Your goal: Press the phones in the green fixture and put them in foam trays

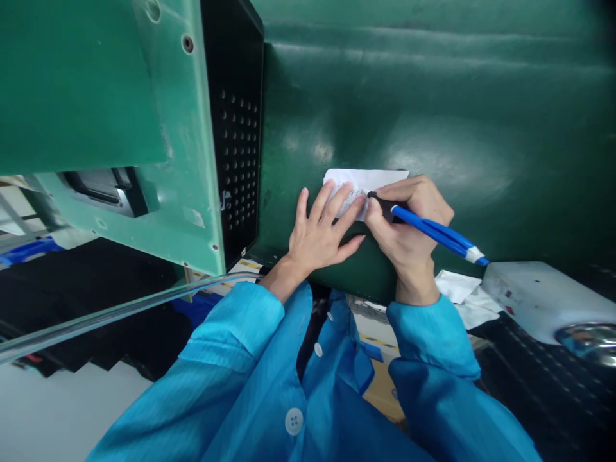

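A small white paper slip point(373, 178) lies on the dark green table mat point(433, 96). My left hand point(321, 231) lies flat on the slip's left part, fingers stretched out and slightly apart, pinning it down. My right hand point(409, 224) is closed round a blue pen point(433, 231) with a black grip; its tip touches the paper near some handwriting. Both arms wear bright blue sleeves.
A black perforated tray point(238, 128) stands on edge left of the mat, beside a green board point(96, 96). A clear tube point(120, 311) runs lower left. White papers point(462, 295) and a white box point(539, 298) lie at the right, with a metal object point(590, 340).
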`<state>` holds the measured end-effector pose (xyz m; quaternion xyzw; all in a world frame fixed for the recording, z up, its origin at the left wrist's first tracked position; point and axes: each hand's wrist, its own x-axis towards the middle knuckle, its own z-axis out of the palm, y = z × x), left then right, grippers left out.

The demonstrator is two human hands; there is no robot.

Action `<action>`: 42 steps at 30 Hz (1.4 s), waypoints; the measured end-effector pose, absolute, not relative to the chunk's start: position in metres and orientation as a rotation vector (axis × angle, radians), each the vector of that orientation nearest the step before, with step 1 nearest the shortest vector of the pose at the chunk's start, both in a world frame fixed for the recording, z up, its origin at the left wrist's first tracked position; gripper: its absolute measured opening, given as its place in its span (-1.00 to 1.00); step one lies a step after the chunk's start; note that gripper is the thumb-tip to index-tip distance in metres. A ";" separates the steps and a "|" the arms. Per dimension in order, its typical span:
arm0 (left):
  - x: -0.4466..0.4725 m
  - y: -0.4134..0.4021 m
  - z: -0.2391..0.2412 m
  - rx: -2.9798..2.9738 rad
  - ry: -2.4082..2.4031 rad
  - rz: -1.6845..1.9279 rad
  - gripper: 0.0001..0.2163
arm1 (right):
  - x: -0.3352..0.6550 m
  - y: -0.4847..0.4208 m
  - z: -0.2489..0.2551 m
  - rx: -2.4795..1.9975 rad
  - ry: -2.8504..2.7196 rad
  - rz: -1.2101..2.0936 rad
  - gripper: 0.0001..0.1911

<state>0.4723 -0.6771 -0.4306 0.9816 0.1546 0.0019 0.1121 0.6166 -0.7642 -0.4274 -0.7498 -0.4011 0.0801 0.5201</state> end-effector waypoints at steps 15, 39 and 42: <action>0.474 -0.677 -0.430 2.891 0.450 0.122 -0.47 | 0.616 -0.766 -0.426 -1.827 -0.927 0.251 -0.87; 0.473 -0.677 -0.429 2.867 0.461 -0.005 -0.44 | 0.617 -0.768 -0.431 -1.829 -0.931 0.231 -0.91; 0.474 -0.677 -0.429 2.881 0.460 -0.010 -0.43 | 0.616 -0.768 -0.430 -1.853 -0.919 0.246 -0.93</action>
